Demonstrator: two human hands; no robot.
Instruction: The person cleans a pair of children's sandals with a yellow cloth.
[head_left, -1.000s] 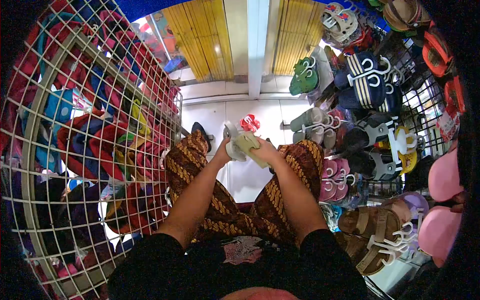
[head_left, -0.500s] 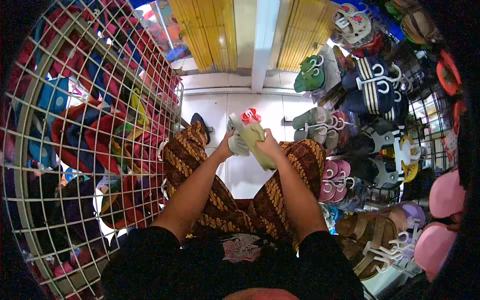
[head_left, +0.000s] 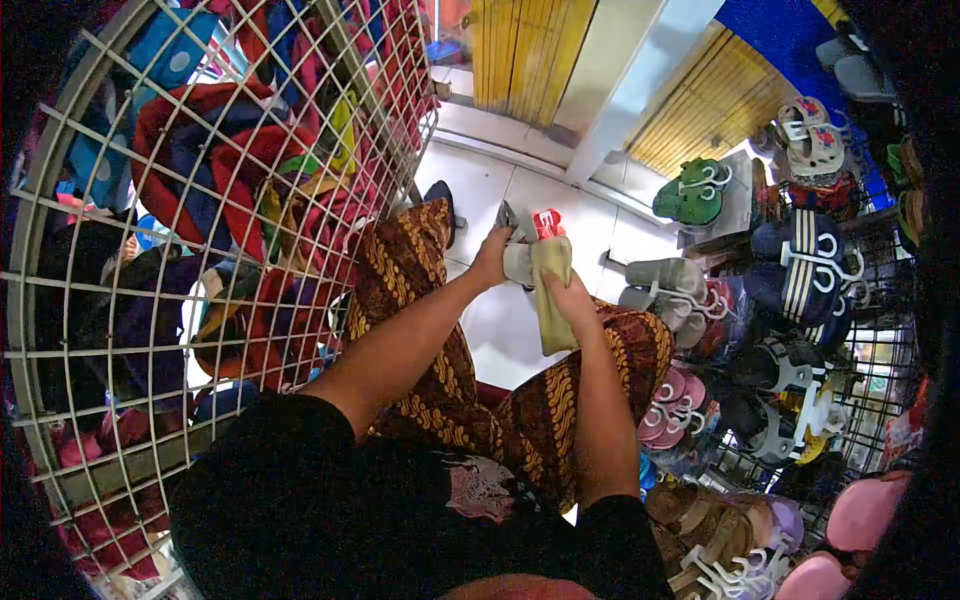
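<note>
My left hand [head_left: 491, 260] is closed around a light grey sandal [head_left: 517, 262], partly hidden by my fingers and the cloth. In my right hand [head_left: 572, 302] is an olive-green cloth [head_left: 555, 318], gripped near its middle and hanging down toward my knee. The cloth's upper end lies against the right side of the sandal. A red tag [head_left: 548, 223] with white marks sticks up just behind the cloth. Both hands are close together, between my knees and above the white tiled floor [head_left: 490, 335].
A metal grid rack [head_left: 180, 348] with colourful footwear behind it stands close on my left. To the right hang many sandals, among them green sandals [head_left: 692, 195], grey sandals [head_left: 665, 285] and pink sandals [head_left: 672, 408]. A pale post [head_left: 635, 90] rises ahead.
The view has turned, so the surroundings appear tilted and shifted. The cloth has moved closer against the sandal and hangs more upright. Both hands keep their hold.
</note>
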